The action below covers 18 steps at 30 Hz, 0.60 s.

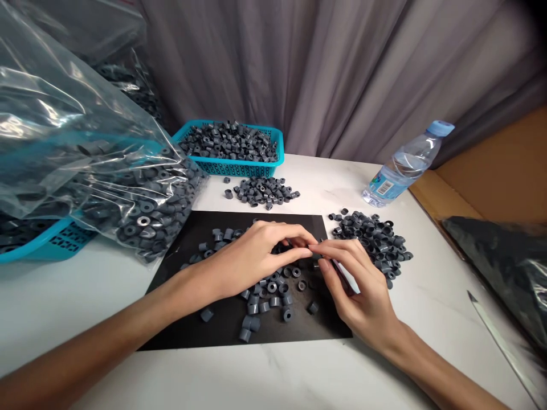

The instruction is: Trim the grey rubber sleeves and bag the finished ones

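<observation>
Over a black mat, my left hand is closed in a pinch, thumb and forefinger together. What sits between those fingertips is mostly hidden, though a dark edge shows there. My right hand meets it from the right, fingertips touching, and is closed around a slim tool with a dark purplish edge; its kind is unclear. Small grey plastic caps, short and round, several with a hole in the end, lie scattered on the mat beneath and around both hands.
A heap of grey caps lies right of the mat, another pile behind it. A full turquoise basket stands at the back. Clear bags of caps crowd the left. A water bottle and cardboard box stand right.
</observation>
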Motion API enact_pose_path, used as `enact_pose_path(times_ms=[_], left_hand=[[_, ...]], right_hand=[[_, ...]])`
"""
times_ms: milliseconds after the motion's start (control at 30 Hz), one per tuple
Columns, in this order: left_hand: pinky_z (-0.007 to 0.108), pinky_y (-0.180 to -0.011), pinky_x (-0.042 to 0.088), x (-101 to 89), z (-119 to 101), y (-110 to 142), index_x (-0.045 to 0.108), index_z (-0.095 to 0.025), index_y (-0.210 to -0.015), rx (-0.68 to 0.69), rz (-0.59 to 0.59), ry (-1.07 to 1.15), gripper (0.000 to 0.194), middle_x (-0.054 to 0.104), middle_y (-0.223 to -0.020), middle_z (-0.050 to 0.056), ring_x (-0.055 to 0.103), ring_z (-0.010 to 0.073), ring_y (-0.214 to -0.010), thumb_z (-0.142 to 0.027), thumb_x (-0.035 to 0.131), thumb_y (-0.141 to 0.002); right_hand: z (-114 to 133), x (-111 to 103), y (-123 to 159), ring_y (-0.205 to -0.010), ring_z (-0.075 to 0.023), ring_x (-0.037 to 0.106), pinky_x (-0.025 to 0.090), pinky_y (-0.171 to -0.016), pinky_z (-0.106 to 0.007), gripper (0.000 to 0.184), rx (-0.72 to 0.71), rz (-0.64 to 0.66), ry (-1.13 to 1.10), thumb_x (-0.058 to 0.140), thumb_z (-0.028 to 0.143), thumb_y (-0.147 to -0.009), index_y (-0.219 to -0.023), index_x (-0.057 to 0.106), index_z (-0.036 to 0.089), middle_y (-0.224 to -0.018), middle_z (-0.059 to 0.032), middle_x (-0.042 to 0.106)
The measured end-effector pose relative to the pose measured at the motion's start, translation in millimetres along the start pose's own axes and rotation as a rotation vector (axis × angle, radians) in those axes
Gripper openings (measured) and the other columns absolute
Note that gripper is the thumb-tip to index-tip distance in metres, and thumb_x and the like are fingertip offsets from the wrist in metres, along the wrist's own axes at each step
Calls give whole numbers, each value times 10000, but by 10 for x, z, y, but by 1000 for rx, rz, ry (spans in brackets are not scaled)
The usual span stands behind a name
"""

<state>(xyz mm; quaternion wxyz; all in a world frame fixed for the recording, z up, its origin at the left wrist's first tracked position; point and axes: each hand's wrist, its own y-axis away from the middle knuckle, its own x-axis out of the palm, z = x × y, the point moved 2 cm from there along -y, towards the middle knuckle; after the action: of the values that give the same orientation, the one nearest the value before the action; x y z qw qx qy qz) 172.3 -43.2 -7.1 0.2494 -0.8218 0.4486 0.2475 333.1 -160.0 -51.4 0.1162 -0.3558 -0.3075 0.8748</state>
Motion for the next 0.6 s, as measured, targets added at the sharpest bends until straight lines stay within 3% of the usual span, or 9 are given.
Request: enact_pose_path(times_ms=[133,267,400,600], left_hand=[[182,-848,489,-6,-56,-11,737,-233,-1062,-10,-90,-30,130,778,-1029,-53,695,102,-912,-271,649,-974],[162,-830,483,-21,-145,77,722,-265,-1077,-37,-163,-38,133,757,-1046,-72,665,85,-890,-309,666,-964],[157,-805,487,-58,-211,267,731,-303,-1124,-88,-227,-70,190,742,-1027,-78,646,72,-832,-292,706,-936],[153,-785,539,-35,-121,534,757,-289,-1057,-137,-332,8,140,742,-1016,-57,684,74,-816,-283,719,-922]], right_hand=[[-37,-34,-11,-980,-197,591,502,-842,-349,255,35,-27,120,574,123,-983,-1227,596,192,-1094,-73,643],[-140,-69,-1,-958,-233,584,499,-799,-381,167,177,135,348,578,267,-1003,-1157,604,207,-1053,-71,629],[-217,-91,38,-1012,-247,599,518,-837,-395,205,267,255,391,522,318,-1030,-1187,593,206,-1080,-83,604],[-210,-76,76,-908,-229,631,514,-735,-360,268,260,287,519,419,360,-1064,-1139,618,198,-1057,-90,611]])
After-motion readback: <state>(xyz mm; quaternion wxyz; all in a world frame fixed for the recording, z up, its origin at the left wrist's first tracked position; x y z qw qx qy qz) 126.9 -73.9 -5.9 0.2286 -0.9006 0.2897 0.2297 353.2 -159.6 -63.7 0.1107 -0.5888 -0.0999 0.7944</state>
